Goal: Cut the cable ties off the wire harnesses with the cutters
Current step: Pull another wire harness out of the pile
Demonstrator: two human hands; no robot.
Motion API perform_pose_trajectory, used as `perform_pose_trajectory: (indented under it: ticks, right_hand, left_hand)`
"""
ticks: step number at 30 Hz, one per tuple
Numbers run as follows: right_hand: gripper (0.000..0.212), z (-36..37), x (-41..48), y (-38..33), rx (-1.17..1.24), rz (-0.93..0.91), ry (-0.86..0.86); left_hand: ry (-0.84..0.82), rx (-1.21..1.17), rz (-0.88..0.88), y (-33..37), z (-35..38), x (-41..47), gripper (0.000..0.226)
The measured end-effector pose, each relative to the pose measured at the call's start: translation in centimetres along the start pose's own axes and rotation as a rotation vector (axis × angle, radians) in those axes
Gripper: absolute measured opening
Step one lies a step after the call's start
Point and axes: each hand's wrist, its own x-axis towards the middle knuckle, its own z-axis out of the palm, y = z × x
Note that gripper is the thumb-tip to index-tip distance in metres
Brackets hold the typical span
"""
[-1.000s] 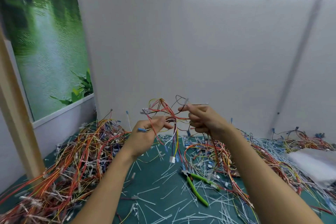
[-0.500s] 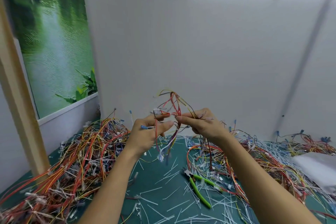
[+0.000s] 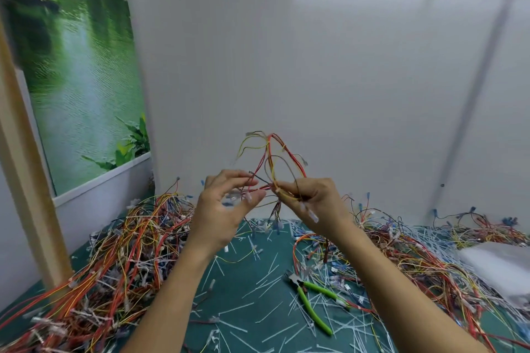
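The left hand [image 3: 226, 209] pinched the harness [image 3: 272, 157] a moment ago. It has now let go: its fingers are spread and relaxed just beside the wires, though blur hides whether a strand still brushes them. The right hand [image 3: 312, 203] is clamped on the bundle, pinching it where the strands cross, so the harness is held in the air from that hand alone. Its loop stands higher above the knuckles than before, and its connector ends dangle toward the table [image 3: 246, 281]. The cutters [image 3: 312, 298] have not moved. They lie in front of the right forearm among the cut ties [image 3: 258, 309], with no hand on them. Heaps of harnesses sit to the left [image 3: 114, 252] and right [image 3: 401, 252]. The freed left hand suggests the harness is being turned and checked for a remaining tie. I cannot make one out on it. Any cut would first need the cutters picked up.
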Motion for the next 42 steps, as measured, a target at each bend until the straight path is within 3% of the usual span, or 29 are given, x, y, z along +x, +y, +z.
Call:
perform_pose_trajectory:
  ticks: [4, 7, 8, 11, 14, 16, 20, 23, 25, 28, 32, 35, 42]
  right_hand:
    - [0.031, 0.2, 0.0, -0.4, -0.346, -0.299, 0.080]
    - [0.014, 0.3, 0.0, -0.4, -0.482, -0.419, 0.109]
    - [0.006, 0.2, -0.1, -0.3, -0.523, -0.449, 0.097]
    - [0.023, -0.1, -0.2, -0.3, -0.585, -0.496, 0.030]
    - [0.025, 0.0, -0.3, -0.7, -0.625, -0.509, 0.004]
    - [0.024, 0.0, -0.3, -0.9, -0.655, -0.494, 0.004]
    - [0.024, 0.0, -0.5, -0.8, -0.711, -0.436, 0.031]
    - [0.022, 0.1, -0.7, -0.6, -0.741, -0.428, -0.002]
    - [0.023, 0.1, -0.8, -0.5, -0.767, -0.440, -0.038]
    - [0.025, 0.2, -0.9, -0.2, -0.811, -0.475, -0.069]
    - [0.014, 1.0, -0.8, -0.3, -0.819, -0.557, -0.088]
    - [0.017, 1.5, -0.4, -0.1, -0.830, -0.580, -0.128]
    - [0.031, 0.3, -0.1, 1.1, -0.773, -0.479, -0.160]
  left_hand:
    - [-0.116, 0.031, 0.072, 0.1, -0.4, 0.6, 0.015]
    - [-0.139, 0.201, 0.126, -0.3, -0.5, 0.7, 0.013]
    - [-0.147, 0.245, 0.151, -0.3, -0.5, 0.7, 0.014]
    - [-0.176, 0.318, 0.234, -0.4, -0.5, 0.2, 0.014]
    - [-0.198, 0.422, 0.301, -0.4, -0.6, 0.1, 0.019]
    - [-0.290, 0.413, 0.203, -0.1, -1.1, 0.3, 0.031]
    - [-0.530, 0.325, -0.260, 1.2, -3.8, 1.1, 0.054]
    - [-0.634, 0.097, -0.433, 2.2, -6.1, 1.2, 0.053]
    - [-0.759, 0.082, -0.488, 2.7, -7.4, 1.3, 0.067]
    - [-0.623, 0.089, -0.479, 3.3, -7.3, 1.9, 0.069]
    - [-0.336, 0.098, -0.482, 2.3, -3.1, 2.9, 0.036]
    - [-0.301, 0.048, -0.456, 0.8, -1.1, 3.0, 0.024]
    - [-0.187, -0.083, -0.450, -1.1, -1.1, 2.7, 0.026]
